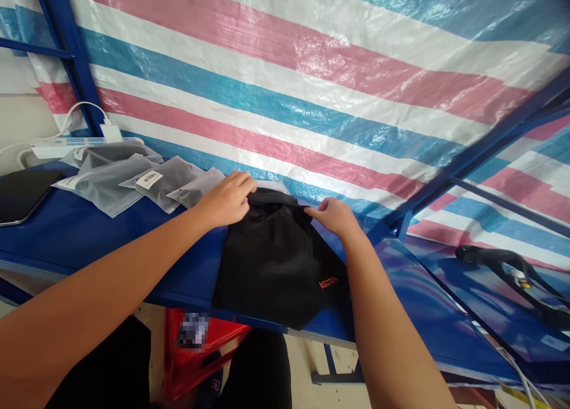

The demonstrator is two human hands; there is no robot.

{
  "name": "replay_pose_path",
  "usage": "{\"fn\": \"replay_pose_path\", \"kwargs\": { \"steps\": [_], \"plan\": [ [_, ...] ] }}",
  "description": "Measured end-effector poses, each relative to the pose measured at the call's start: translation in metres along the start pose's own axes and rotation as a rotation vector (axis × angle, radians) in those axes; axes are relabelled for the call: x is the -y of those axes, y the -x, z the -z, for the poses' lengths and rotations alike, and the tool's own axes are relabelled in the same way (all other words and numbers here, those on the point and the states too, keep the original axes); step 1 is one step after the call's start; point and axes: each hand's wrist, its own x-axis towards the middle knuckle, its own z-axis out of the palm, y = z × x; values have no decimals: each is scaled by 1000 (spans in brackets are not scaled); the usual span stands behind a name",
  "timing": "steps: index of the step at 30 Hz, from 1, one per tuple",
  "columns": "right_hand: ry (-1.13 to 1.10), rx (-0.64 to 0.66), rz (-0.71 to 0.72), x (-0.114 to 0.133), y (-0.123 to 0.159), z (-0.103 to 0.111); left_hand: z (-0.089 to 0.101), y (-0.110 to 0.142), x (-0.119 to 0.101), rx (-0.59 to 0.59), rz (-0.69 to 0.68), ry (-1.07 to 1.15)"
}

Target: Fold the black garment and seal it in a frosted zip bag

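Black garment (276, 260) spreads toward six o'clock from its waistband (276, 197); left hand (228, 200), at eleven, seemingly pinches it, while right hand (335, 216), at one, pinches the other end.

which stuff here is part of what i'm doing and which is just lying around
In use:
- black garment with orange lettering
- left hand and right hand, gripping its top edge
- blue tabletop under it

Apparently just lying about:
- frosted plastic bags, though possibly related
- power strip
- black strap
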Motion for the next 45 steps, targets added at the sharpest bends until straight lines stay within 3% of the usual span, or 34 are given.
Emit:
{"fn": "replay_pose_path", "kwargs": {
  "steps": [4,5,8,11,14,21,29,32,38,45],
  "plan": [
    [-404,460,243,19,13,3,-14,4,-5,210,-78,116],
    [-417,475,329,24,15,-5,-20,5,-4,221,-61,110],
    [-214,167,499,38,14,-36,-37,8,-1,219,-2,71],
    [-88,73,515,41,6,-64,-45,6,0,255,62,31],
    [-42,54,430,36,-1,-74,-49,1,1,250,140,-7],
    [-41,24,329,38,0,-59,-53,-6,5,124,171,-172],
    [160,-44,234,37,3,-48,-31,-7,8,34,32,-204],
    [134,-59,244,34,1,-49,-23,-8,10,53,19,-254],
    [64,-80,238,26,-2,-45,-17,-7,16,205,82,-340],
    [70,-72,241,24,0,-38,-17,-4,17,179,125,-289]
  ]
}}
